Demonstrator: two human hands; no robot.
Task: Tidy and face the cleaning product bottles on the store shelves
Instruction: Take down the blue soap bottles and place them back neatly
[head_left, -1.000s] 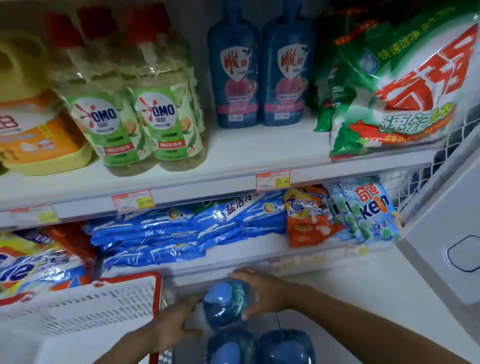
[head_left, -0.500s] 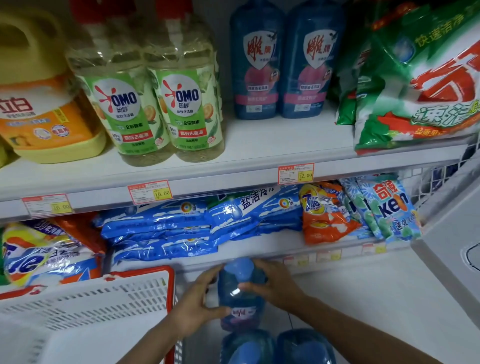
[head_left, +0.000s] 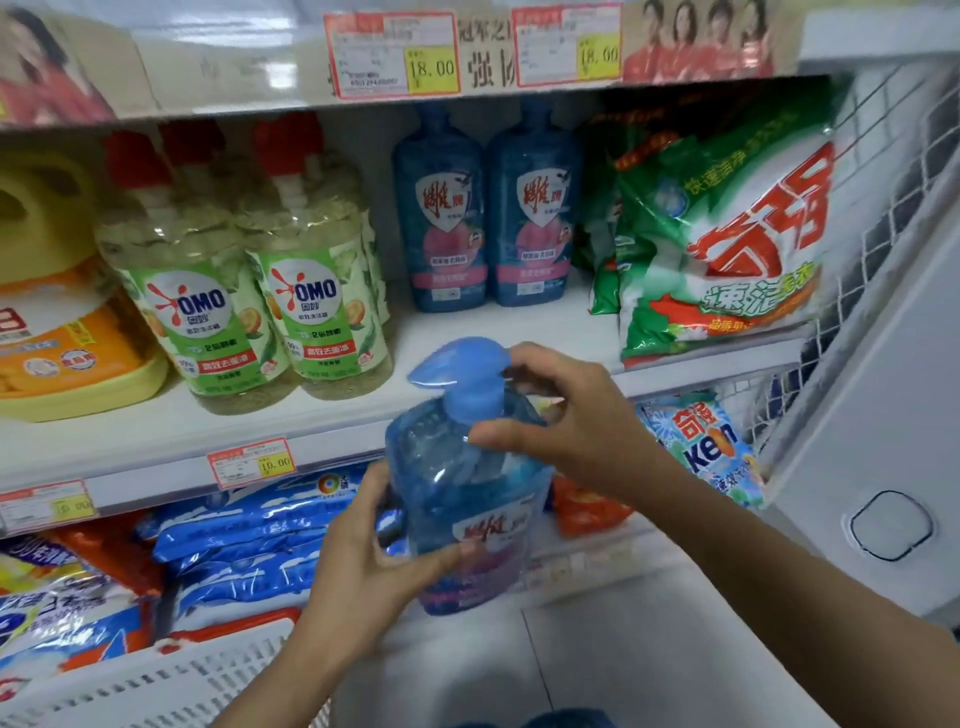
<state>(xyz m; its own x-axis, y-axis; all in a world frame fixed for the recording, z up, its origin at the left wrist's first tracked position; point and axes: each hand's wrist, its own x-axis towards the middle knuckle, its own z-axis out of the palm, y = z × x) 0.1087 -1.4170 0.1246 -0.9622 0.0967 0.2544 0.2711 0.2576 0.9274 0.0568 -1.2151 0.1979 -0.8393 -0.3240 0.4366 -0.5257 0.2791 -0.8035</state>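
Head view shows a person holding a blue pump bottle (head_left: 467, 499) up in the air, near the middle of the picture, in front of the shelves. The left hand (head_left: 363, 566) wraps around the low part of the bottle, with the thumb across the front by the label. The right hand (head_left: 566, 426) pinches the neck just under the pump top (head_left: 457, 364). The nose of the pump points to 9 o'clock.

At 12 o'clock from the held bottle, two more blue bottles (head_left: 439, 218) stand side by side at the back of the middle shelf (head_left: 493, 332). I think the held one goes in the bare spot in front of them. At 10 o'clock stand the OMO bottles (head_left: 317, 301). At 2 o'clock a big green bag (head_left: 727, 244) leans out near the shelf edge.

What could go wrong? The bottle looks smooth and full, so it could slip if one hand lets go too soon. The right arm could bump the green bag and pull it down, because the bag is so close. The pump top could knock the OMO bottles if it goes too far toward 9 o'clock. The label could end up turned sideways, and then it would not match the other two.
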